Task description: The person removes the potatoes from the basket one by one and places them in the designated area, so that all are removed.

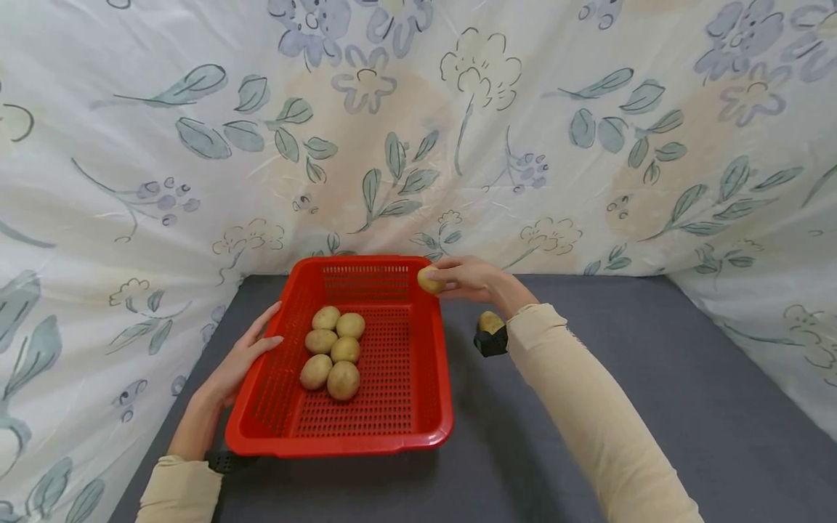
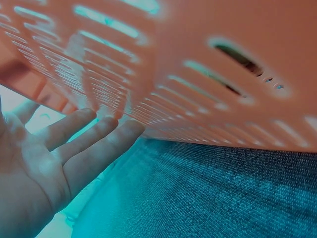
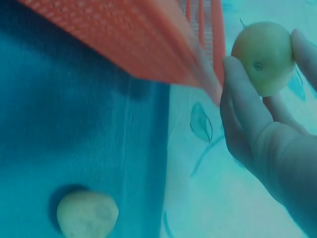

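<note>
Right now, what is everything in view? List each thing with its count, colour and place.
basket: 1, red slotted plastic, on the grey surface at centre-left.
potatoes in the basket: 6, yellow-brown, clustered on the basket floor.
held potato: 1, yellow-brown, above the basket's far right corner.
loose potato: 1, yellow-brown, on the grey surface right of the basket.
table cover: 1, dark grey, under everything.
floral sheet: white with blue-green leaves and flowers, behind and at both sides.
left hand: fingers straight against the basket's left wall.
right hand: pinches the held potato.
</note>
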Demonstrator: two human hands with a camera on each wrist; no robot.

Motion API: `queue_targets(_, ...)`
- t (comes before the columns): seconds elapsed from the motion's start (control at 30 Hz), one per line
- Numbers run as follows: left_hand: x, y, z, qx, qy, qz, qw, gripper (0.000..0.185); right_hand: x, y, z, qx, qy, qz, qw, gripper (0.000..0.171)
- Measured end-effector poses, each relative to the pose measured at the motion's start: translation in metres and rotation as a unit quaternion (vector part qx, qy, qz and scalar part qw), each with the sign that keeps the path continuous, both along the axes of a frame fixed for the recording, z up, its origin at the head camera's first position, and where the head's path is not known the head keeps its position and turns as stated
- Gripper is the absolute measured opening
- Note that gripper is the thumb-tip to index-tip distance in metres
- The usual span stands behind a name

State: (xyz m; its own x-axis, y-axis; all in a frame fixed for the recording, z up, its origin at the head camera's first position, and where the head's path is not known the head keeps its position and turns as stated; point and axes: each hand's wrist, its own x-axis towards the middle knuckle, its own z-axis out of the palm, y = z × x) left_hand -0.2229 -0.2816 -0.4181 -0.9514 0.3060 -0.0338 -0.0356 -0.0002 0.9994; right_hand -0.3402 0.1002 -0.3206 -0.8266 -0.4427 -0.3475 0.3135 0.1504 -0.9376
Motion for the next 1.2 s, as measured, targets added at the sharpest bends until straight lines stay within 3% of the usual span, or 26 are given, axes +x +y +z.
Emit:
queue_targets(0.7,-0.001,-0.001,0.0,0.003,0.003,0.002,1.0,0.064,-0.004,0.08,-0.016,-0.012,-0.006,-0.076,0.997,0.06)
queue_targets(0.93,-0.003,-0.001,0.0,-0.001,0.007,0.001,1.0,0.063,-0.002,0.099,-0.03,0.023,0.004,-0.104,0.994,0.059)
queue_targets(1.2,-0.003,-0.001,0.0,0.003,0.01,-0.003,0.9999,0.064,0.003,0.113,-0.051,0.04,-0.025,-0.16,0.986,0.063)
